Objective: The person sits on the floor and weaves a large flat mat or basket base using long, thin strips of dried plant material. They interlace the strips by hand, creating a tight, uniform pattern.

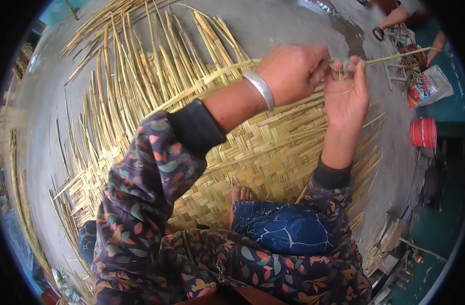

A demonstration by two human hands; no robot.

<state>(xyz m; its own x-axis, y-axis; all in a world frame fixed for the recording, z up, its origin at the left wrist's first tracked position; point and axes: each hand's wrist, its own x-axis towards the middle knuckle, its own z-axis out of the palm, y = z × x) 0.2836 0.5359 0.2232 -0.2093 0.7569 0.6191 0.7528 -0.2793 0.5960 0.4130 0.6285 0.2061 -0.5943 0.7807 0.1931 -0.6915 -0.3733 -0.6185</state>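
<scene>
A large mat (242, 157) woven from flat yellow-green reed strips lies on the floor under my arms. Long loose strips (141, 76) fan out from its far left edge. My left hand (293, 71), with a silver bangle at the wrist, is closed and held above the mat's far side. Close to its right, my right hand (347, 91) turns its palm toward me, fingertips pinched on a thin reed strip (395, 57) that sticks out to the right. A pale band of strip runs behind my left hand. Its grip there is partly hidden and slightly blurred.
My bare foot (242, 193) rests on the mat. A red tin (423, 132) and a colourful plastic bag (429, 87) stand at the right. Another person's sandalled foot (379, 33) shows at the upper right. Long stalks (21, 193) lie along the left.
</scene>
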